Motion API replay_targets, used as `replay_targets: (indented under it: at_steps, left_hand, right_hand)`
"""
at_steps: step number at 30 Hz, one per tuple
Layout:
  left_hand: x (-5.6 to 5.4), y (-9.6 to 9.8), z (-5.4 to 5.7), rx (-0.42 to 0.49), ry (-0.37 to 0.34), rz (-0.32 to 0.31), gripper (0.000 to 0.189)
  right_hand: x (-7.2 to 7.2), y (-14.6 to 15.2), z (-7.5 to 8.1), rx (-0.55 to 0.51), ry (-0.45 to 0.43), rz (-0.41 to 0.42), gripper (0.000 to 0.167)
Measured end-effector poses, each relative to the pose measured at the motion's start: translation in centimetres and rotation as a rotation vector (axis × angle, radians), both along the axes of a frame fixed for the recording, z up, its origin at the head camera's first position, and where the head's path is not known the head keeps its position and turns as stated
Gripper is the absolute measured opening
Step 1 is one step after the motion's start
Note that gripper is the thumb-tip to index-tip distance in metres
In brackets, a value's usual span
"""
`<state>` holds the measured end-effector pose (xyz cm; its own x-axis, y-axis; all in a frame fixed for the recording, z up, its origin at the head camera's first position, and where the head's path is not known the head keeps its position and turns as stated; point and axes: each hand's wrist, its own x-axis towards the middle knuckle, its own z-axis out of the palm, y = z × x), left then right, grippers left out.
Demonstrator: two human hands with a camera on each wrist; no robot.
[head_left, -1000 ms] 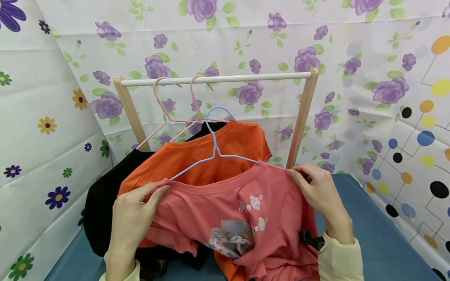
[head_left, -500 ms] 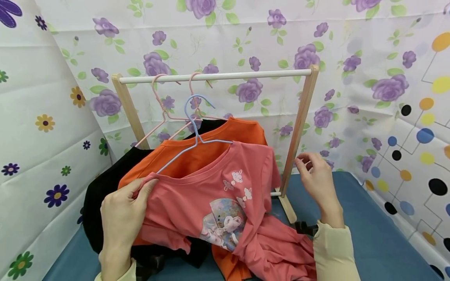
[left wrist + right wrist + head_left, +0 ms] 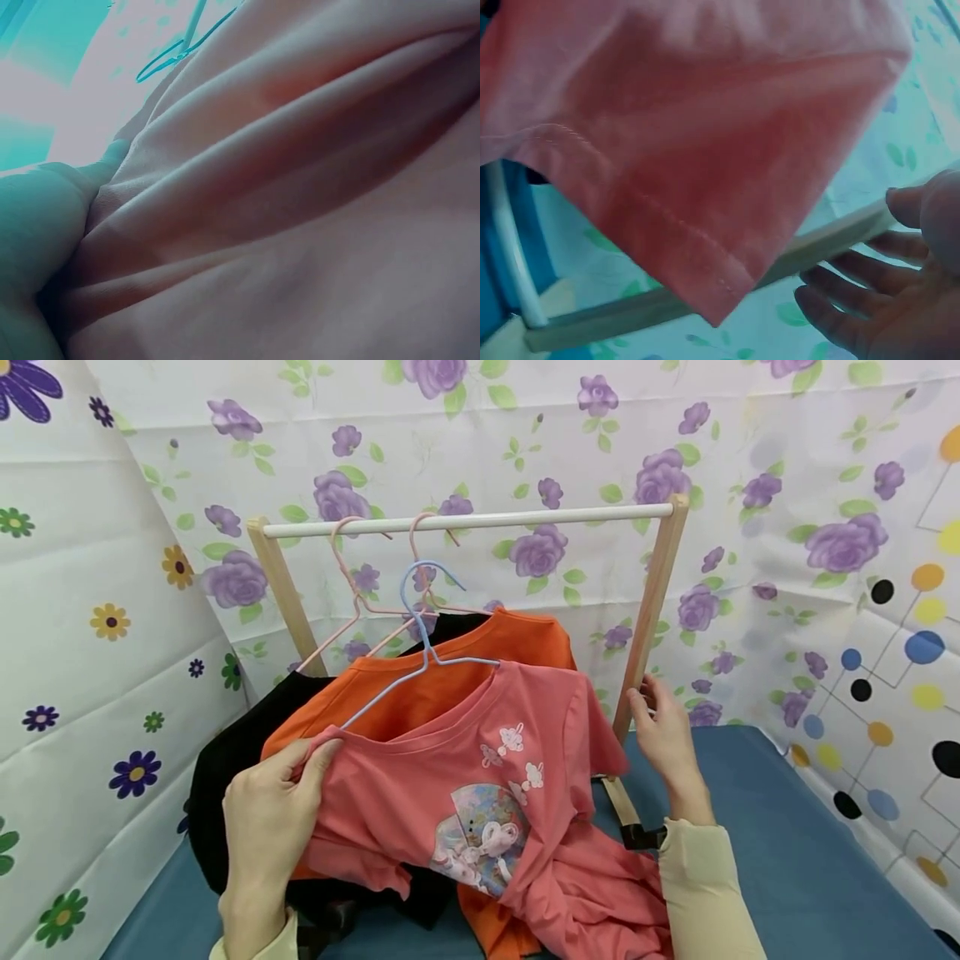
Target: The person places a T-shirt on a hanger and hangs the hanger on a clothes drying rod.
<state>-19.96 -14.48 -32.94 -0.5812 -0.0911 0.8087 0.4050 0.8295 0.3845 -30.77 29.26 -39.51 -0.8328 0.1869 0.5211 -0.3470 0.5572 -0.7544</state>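
Note:
A coral-pink T-shirt (image 3: 420,777) with white appliqués hangs on a blue hanger (image 3: 429,652), whose hook is below the rail and free of it. My left hand (image 3: 273,810) pinches the shirt's shoulder at the neckline, thumb on top, over the end of the hanger. In the left wrist view folds of the pink cloth fill most of the frame beside that hand (image 3: 37,232). My right hand (image 3: 663,727) holds nothing, its fingers loosely bent near the rack's right post. The right wrist view shows the shirt's sleeve (image 3: 705,172) apart from those fingertips (image 3: 817,307).
A small clothes rack with a white rail (image 3: 517,517) and wooden posts (image 3: 652,610) stands on the blue surface (image 3: 780,877). An orange shirt (image 3: 536,639) and a black garment (image 3: 225,777) hang on pink hangers (image 3: 341,560) behind the pink shirt. Flowered sheets (image 3: 480,435) surround the space.
My right hand has let go of the shirt's right shoulder and moved down slightly. The blue hanger's hook has swung left and up, and the shirt's right side has dropped into a loose sleeve.

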Motion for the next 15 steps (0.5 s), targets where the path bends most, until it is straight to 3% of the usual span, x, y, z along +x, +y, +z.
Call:
replay_targets:
  at_steps: [7,15]
  left_hand:
    - [0.0,0.7,0.1,-0.015,0.016,0.003,0.025]
    - [-0.4,2.1,0.2,0.040,0.099,-0.015,0.022]
  right_hand:
    - [-0.7,-0.5,-1.1,0.043,-0.058,-0.015,0.045]
    - [-1.1,-0.8,-1.5,0.073,0.005,-0.067,0.037]
